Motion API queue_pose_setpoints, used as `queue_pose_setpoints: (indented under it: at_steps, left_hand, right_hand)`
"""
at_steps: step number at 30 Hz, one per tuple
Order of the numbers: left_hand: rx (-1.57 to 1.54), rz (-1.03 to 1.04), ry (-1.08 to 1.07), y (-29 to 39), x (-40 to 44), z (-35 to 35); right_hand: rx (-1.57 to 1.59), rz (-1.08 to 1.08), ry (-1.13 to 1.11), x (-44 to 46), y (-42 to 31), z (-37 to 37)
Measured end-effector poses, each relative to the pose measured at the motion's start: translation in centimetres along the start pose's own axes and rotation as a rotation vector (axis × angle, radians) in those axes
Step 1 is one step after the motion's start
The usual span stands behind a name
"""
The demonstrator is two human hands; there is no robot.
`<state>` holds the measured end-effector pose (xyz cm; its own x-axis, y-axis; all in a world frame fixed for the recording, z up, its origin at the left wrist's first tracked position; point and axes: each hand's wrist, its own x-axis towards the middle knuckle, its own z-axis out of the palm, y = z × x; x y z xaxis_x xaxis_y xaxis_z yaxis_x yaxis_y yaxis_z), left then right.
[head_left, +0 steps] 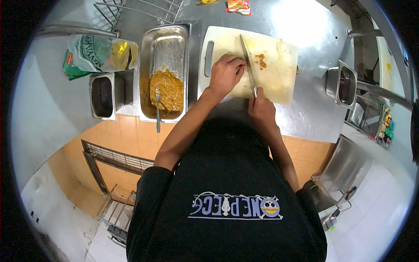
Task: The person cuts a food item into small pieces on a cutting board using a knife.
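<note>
My right hand (263,108) is wrapped round the handle of a kitchen knife (247,56). The blade points away from me and rests on a white cutting board (281,89). Close against the blade's left side, my left hand (226,73) has its fingers drawn together in a pinch. Whatever small piece they hold is mostly hidden. Just right of the blade lies a little heap of chopped orange-brown bits (260,62). Pale yellowish smears mark the board around it.
Left of the board stands a steel pan (170,46) with thick brown paste (168,91) and a spoon (158,109). Farther left are a small steel container (104,96) and a clear plastic bag (98,52). Another steel container (342,83) sits right. A red packet (238,7) lies at the back.
</note>
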<state>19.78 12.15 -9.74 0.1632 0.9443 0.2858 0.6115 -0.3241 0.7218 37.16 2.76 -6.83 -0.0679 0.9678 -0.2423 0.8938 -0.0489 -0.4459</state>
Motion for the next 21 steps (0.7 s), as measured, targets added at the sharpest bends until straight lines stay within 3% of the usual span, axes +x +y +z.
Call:
queue_pose_setpoints:
  at_steps: [5,7,21]
  left_hand:
    - [0.054,0.121,-0.013,-0.2,0.6,-0.6]
    - [0.087,0.150,-0.028,-0.1,0.9,-0.9]
    - [0.169,0.182,-0.024,-0.2,0.8,-0.6]
  right_hand:
    - [0.033,-0.043,0.103,0.8,-0.2,0.0]
    - [0.107,-0.006,0.022,0.8,-0.1,-1.0]
    - [0.147,0.038,-0.003,-2.5,0.5,-1.4]
